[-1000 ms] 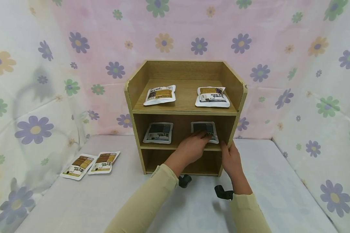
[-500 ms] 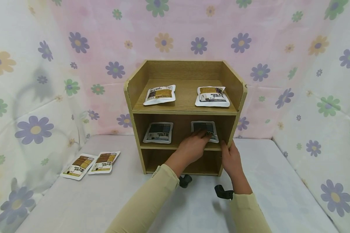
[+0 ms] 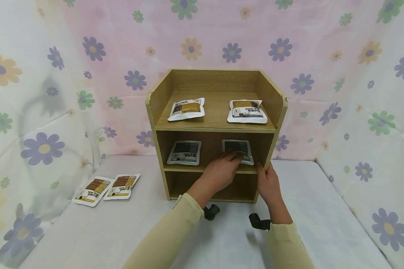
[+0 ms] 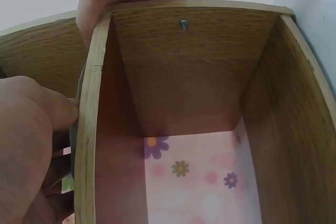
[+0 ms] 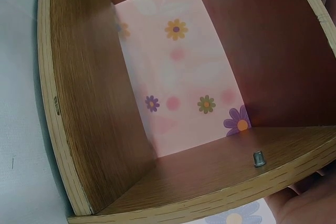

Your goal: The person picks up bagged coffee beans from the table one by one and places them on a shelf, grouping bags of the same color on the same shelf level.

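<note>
Pouch, dark-labelled, lies face up at the right of the middle shelf; long axis runs far to near, near end angled slightly right. Left hand rests its fingers over the near part; whether they pinch cannot be told. Right hand grips the wooden rack at its right wall. Second pouch lies left, near end angled slightly left.

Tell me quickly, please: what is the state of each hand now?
Left hand: fingers on the packet; whether it grips cannot be told.
Right hand: closed, holding the side of the shelf.
</note>
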Demonstrator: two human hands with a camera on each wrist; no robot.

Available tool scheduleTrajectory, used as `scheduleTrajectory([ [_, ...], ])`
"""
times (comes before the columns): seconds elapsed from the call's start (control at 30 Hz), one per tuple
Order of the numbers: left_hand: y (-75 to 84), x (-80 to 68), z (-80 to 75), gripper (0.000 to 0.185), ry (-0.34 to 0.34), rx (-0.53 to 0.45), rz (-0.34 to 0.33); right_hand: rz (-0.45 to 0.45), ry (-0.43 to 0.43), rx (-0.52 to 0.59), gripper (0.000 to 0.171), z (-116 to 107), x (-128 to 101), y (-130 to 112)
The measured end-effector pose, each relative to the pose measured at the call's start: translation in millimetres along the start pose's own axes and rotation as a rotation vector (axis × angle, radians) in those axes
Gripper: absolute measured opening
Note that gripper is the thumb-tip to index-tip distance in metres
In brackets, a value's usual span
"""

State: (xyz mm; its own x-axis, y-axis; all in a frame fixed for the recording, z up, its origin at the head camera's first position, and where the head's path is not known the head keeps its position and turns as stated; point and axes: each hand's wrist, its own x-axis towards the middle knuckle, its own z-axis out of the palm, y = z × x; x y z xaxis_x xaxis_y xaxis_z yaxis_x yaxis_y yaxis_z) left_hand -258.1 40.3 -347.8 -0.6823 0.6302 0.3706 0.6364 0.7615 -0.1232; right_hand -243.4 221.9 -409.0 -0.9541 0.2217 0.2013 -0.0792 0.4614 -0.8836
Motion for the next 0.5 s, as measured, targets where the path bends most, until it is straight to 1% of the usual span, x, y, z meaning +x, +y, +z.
scheduleTrajectory([
  [0.1,-1.1,-4.2,-1.4,0.039,0.019,-0.003,0.001,0.003,0.000,-0.001,0.058,0,0,-1],
  [0.3,-4.8,-15.5,-4.4,0.041,0.017,-0.048,-0.006,0.019,-0.027,0.012,0.061,1,-2,-2],
  [0.5,-10.3,-27.7,-7.8,0.042,0.034,-0.077,-0.013,0.029,-0.034,0.018,0.062,1,-2,-4],
])
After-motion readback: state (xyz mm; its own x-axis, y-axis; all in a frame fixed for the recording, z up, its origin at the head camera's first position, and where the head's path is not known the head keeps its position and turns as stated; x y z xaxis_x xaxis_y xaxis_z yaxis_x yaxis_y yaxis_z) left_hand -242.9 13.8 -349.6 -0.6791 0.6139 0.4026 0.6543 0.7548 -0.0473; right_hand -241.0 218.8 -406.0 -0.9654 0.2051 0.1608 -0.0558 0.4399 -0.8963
